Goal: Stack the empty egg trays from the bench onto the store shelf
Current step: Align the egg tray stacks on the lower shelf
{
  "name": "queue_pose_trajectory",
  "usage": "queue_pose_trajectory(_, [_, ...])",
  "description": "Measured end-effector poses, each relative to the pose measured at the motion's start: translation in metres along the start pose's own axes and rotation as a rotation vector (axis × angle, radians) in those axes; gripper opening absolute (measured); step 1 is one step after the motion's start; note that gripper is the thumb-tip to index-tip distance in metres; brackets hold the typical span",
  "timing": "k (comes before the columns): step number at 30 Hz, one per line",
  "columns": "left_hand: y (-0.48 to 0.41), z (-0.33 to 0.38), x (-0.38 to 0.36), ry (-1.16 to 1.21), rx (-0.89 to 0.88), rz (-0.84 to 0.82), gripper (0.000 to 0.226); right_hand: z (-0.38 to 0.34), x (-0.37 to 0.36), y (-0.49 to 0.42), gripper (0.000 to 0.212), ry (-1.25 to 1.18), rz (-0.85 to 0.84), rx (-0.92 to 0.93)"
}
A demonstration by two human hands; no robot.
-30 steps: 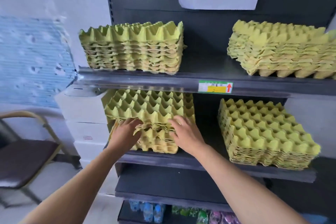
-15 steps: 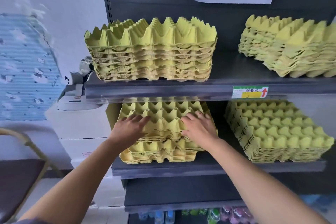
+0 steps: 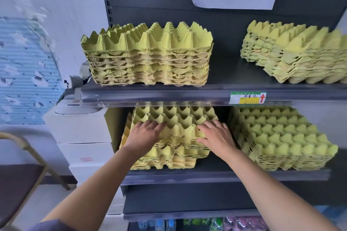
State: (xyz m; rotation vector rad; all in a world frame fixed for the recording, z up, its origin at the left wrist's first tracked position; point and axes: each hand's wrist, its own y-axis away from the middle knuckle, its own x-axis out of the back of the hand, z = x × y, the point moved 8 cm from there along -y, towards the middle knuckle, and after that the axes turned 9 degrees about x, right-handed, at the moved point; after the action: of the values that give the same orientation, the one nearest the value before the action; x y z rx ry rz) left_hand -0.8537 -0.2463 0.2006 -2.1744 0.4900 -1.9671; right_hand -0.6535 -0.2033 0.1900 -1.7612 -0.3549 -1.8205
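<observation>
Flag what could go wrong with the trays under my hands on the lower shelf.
1. The top batch under the left hand and right hand sits skewed on the lower trays, apparently not nested; pressing down could crush peaks or leave the pile leaning.
2. The upper shelf rail hangs close above that batch, so its far peaks may catch when pushed in.
3. The neighbouring stack stands close on the right; a sideways shove might knock it.

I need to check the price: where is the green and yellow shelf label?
Head view, right of centre: the shelf label is on the front edge of the upper shelf, above the lower-right tray stack.
</observation>
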Motion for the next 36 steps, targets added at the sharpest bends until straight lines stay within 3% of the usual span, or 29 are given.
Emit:
queue_pose_trajectory(3, [0.007,0.002,-0.015,-0.01,0.015,-0.047,0.067,-0.003,-0.022,0.007,0.05,-0.063,-0.048,0.011])
queue_pose_trajectory(7, [0.011,-0.004,0.001,0.17,0.041,0.041,0.053,0.004,-0.016,0.013,0.048,-0.168,0.086,0.009])
queue_pose_trajectory(11, [0.016,-0.037,0.004,0.406,0.351,0.148,0.037,0.035,-0.015,0.021,0.052,-0.43,0.221,-0.302])
queue_pose_trajectory(14, [0.018,-0.054,-0.007,0.719,0.55,0.145,0.04,0.037,-0.04,0.023,0.061,-0.809,0.118,-0.447])
queue_pose_trajectory(16, [0.02,-0.058,-0.019,1.003,0.635,0.111,0.045,0.04,-0.043,0.023,0.061,-0.933,0.173,-0.497])
queue_pose_trajectory(20, [0.032,-0.065,-0.03,1.205,0.833,0.166,0.055,0.054,-0.061,0.027,0.057,-1.153,0.211,-0.802])
queue_pose_trajectory(23, [0.033,-0.067,-0.061,1.425,1.017,-0.078,0.045,0.053,-0.08,0.026,0.029,-1.374,0.184,-0.967])
queue_pose_trajectory(26, [0.032,-0.064,-0.076,1.558,1.06,-0.261,0.023,0.057,-0.08,0.023,0.019,-1.424,0.311,-0.972])
queue_pose_trajectory(28, [0.031,-0.067,-0.073,1.612,1.053,-0.205,0.011,0.056,-0.075,0.021,0.026,-1.413,0.401,-0.941])
queue_pose_trajectory(30, [0.032,-0.073,-0.067,1.639,1.05,-0.114,0.016,0.052,-0.069,0.017,0.031,-1.392,0.434,-0.918])
queue_pose_trajectory(36, [0.056,-0.092,-0.075,1.574,1.093,-0.007,0.019,0.027,-0.068,0.003,0.045,-1.338,0.377,-0.866])
